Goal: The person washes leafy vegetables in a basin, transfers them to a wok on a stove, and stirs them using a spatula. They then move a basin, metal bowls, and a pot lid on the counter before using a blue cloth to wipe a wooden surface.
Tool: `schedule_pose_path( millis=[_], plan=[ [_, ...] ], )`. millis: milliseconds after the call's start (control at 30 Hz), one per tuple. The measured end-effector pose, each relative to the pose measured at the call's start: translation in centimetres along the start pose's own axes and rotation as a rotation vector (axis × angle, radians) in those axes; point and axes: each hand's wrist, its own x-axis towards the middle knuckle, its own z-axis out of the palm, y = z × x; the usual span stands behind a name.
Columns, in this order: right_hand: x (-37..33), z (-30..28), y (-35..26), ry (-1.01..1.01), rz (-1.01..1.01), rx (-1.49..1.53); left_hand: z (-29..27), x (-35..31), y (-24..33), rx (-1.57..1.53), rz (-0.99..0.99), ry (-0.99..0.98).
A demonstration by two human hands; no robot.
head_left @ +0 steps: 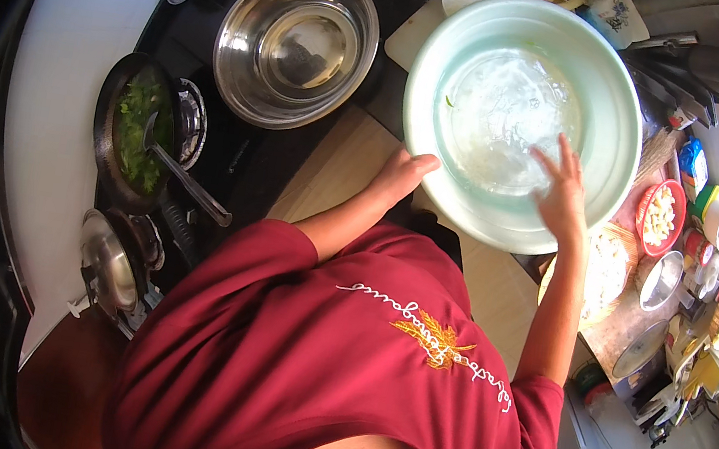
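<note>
A large pale-green plastic basin (pixel 426 109) stands in front of me, with clear, rippling water (pixel 507 107) in it and a few small green bits. My left hand (pixel 401 175) grips the basin's near-left rim, thumb over the edge. Above the water on the right side is my right hand (pixel 561 194), fingers spread and slightly blurred, holding nothing. Left of the basin sits a wide stainless-steel bowl (pixel 236 43) that holds no food.
Farther left, a dark wok (pixel 104 117) holds leafy greens (pixel 138 136), with a metal ladle (pixel 189 183) resting in it. A lidded pan (pixel 108 259) is nearer me. On the right counter are a red bowl (pixel 642 211) of pale cut pieces, jars and bottles.
</note>
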Motion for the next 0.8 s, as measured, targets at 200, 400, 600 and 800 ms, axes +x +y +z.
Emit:
schedule_pose_path(
  millis=[200, 400, 600, 800],
  plan=[
    [-3.3, -2.8, -0.7, 0.375, 0.150, 0.237, 0.5, -0.2, 0.2, -0.050, 0.087, 0.058],
    [-7.8, 1.8, 2.5, 0.626, 0.386, 0.585, 0.1, 0.0, -0.6, -0.023, 0.017, 0.093],
    [-7.6, 4.9, 1.6, 0.829, 0.709, 0.841, -0.7, 0.5, -1.5, -0.060, -0.024, 0.060],
    [-9.2, 7.8, 3.6, 0.586, 0.859, 1.382, -1.0, 1.0, -1.2, -0.093, 0.018, 0.082]
  ],
)
